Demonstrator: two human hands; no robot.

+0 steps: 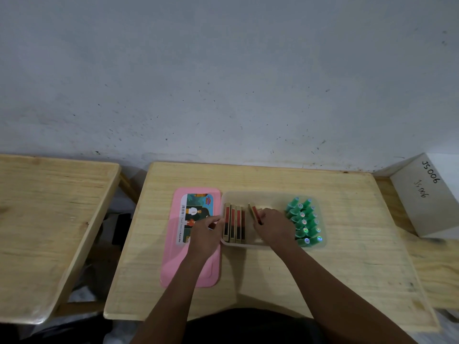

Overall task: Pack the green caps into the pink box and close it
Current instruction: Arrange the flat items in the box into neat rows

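A translucent box (pixel 270 194) lies open on the wooden table (pixel 347 256). Several green caps (pixel 304 220) stand packed in rows at its right end. At its left end several red-and-gold flat packs (pixel 234 224) stand on edge. My right hand (pixel 274 225) is inside the box, shut on one more red-and-gold pack (pixel 254 211), tilted. My left hand (pixel 205 234) rests at the box's left rim, fingers on the first pack. The pink lid (pixel 178 264) with a picture label lies flat to the left of the box, partly under my left hand.
A second wooden table (pixel 49 219) stands to the left across a gap. A white carton (pixel 427 194) marked JS006 sits at the right against the grey wall (pixel 223 83). Bare table surface lies in front of the box.
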